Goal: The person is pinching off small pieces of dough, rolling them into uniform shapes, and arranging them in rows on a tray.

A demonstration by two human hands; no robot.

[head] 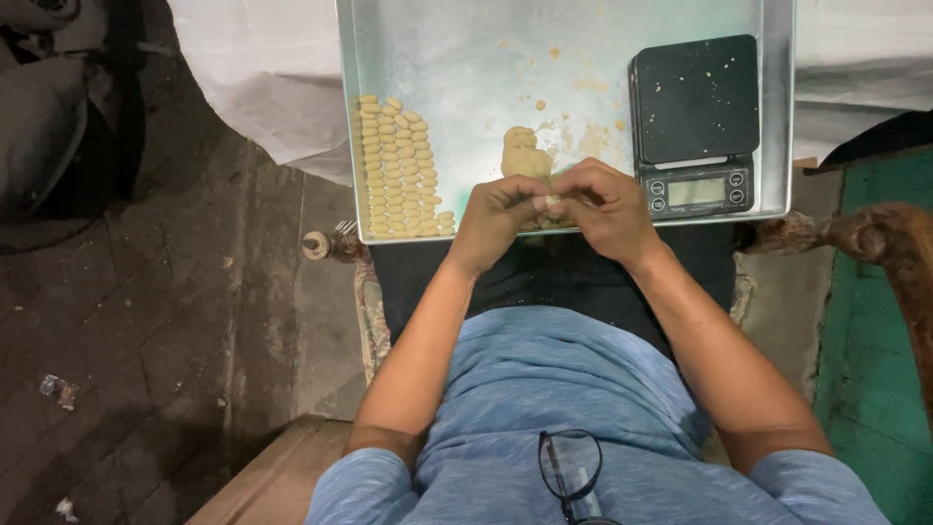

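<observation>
Both hands meet at the near edge of the metal tray (466, 58): left hand (496, 219) and right hand (607, 206) are pinched together on a small bit of dough (552, 200), mostly hidden by the fingers, so shape is hard to tell. Just behind them sits a dough lump (525, 154); rows of small shaped dough pieces (398, 170) fill the tray's left side, w/ a black digital scale (695, 122) at the right

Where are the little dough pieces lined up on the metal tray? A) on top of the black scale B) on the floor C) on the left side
C: the rows of small pale dough pieces lie along the left side of the shiny metal tray, away from the black kitchen scale.
</observation>
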